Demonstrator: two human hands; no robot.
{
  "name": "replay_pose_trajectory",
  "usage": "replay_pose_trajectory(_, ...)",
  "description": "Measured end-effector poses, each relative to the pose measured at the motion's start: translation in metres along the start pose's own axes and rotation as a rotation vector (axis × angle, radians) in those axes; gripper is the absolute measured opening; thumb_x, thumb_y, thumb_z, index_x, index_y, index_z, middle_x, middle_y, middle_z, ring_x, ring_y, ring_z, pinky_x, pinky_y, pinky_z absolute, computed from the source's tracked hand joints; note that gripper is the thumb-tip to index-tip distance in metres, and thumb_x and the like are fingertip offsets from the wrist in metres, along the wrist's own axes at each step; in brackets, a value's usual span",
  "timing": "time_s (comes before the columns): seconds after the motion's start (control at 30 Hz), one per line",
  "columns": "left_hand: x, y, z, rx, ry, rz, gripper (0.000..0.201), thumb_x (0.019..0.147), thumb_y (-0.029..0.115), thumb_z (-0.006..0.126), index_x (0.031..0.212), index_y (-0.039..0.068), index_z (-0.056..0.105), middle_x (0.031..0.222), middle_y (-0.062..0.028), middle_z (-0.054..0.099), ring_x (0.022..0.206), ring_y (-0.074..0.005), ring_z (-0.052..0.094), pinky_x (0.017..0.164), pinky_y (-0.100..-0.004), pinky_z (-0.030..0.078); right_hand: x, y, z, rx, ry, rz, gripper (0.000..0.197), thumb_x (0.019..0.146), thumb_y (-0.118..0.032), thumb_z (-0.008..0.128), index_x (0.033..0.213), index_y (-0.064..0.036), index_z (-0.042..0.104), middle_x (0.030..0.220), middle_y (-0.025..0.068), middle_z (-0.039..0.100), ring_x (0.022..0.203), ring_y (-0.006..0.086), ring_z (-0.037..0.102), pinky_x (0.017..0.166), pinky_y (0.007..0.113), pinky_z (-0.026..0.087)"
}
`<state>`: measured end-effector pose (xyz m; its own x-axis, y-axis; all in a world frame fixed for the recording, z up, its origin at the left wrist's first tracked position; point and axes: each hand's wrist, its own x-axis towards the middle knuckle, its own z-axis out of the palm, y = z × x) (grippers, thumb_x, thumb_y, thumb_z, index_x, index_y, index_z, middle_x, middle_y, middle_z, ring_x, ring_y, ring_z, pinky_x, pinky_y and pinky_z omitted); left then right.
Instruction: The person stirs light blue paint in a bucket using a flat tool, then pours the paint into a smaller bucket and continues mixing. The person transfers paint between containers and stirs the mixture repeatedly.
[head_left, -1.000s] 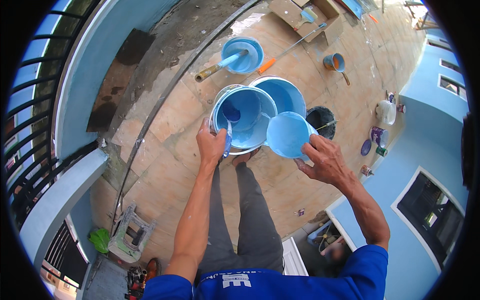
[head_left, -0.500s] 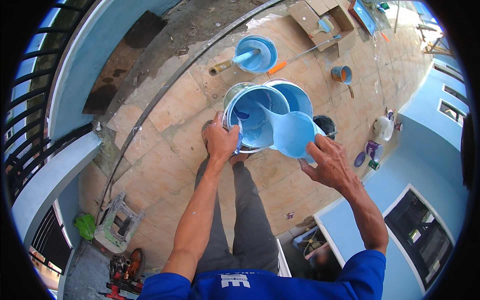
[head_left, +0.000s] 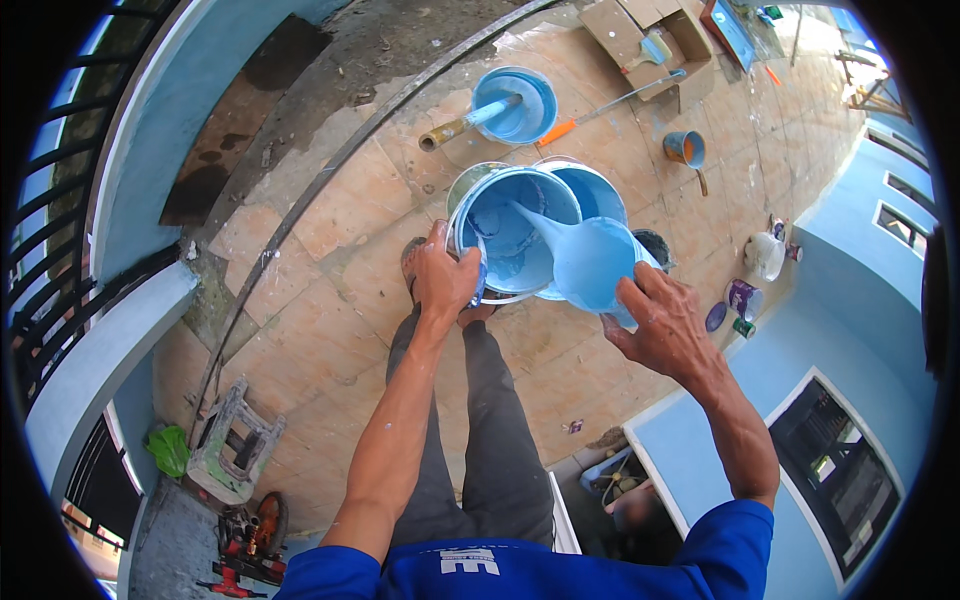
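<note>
Gripping pail and bucket edges beside open tiles.

Daylight fills the yard around me, brightest at the far right, where the tiled floor pales almost to white. The right-hand wall lies in softer, even shade, and its window is dark with small reflections. Near right, the doorway is dim, with one smeared patch in it. My left hand and right hand look reasonably crisp. The bucket is shaded inside; the jug looks paler. Black fisheye corners frame everything, bending the railing at my left.
</note>
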<state>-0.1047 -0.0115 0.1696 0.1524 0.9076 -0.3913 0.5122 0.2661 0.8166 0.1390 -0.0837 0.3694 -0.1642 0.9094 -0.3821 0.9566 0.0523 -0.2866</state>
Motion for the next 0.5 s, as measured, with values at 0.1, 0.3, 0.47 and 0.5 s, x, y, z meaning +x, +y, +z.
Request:
replay_pose_trajectory(0.1, 0.0005, 0.0010, 0.0003, 0.000, -0.025, -0.012, 0.033, 0.078, 0.010, 0.065, 0.106, -0.007, 0.061, 0.077, -0.0147, 0.068, 0.065, -0.0184, 0.061, 0.062, -0.0347, 0.051, 0.0012, -0.0017, -0.0010, 0.014, 0.011, 0.007, 0.036, 0.070, -0.014, 0.083, 0.094, -0.0050, 0.058, 0.086, 0.0106, 0.053, 0.076, 0.0283, 0.060, 0.063, 0.042, 0.051)
replay_pose_trajectory(0.3, 0.0000, 0.0059, -0.0003, 0.032, -0.016, -0.023, 0.034, 0.077, 0.011, 0.066, 0.105, -0.007, 0.062, 0.079, -0.0152, 0.068, 0.065, -0.0199, 0.062, 0.064, -0.0357, 0.051, 0.0025, -0.0023, -0.0039, 0.016, 0.025, 0.019, 0.036, 0.070, -0.014, 0.083, 0.095, -0.0042, 0.059, 0.087, 0.0108, 0.053, 0.077, 0.0281, 0.060, 0.062, 0.042, 0.050)
replay_pose_trajectory(0.47, 0.0011, 0.0042, -0.0005, 0.049, -0.008, -0.039, 0.037, 0.075, 0.016, 0.066, 0.106, -0.004, 0.063, 0.085, -0.0217, 0.071, 0.080, -0.0373, 0.067, 0.079, -0.0460, 0.052, 0.0035, -0.0044, -0.0067, 0.023, 0.005, 0.041, 0.036, 0.070, -0.015, 0.083, 0.096, -0.0039, 0.060, 0.087, 0.0108, 0.053, 0.078, 0.0280, 0.061, 0.063, 0.042, 0.050)
replay_pose_trajectory(0.5, 0.0013, 0.0056, -0.0013, 0.048, -0.027, -0.068, 0.038, 0.075, 0.019, 0.066, 0.107, -0.002, 0.063, 0.087, -0.0245, 0.072, 0.085, -0.0454, 0.069, 0.086, -0.0508, 0.051, 0.0038, -0.0055, -0.0066, 0.018, 0.004, 0.049, 0.036, 0.071, -0.015, 0.083, 0.095, -0.0039, 0.060, 0.087, 0.0109, 0.053, 0.078, 0.0281, 0.061, 0.063, 0.042, 0.050)
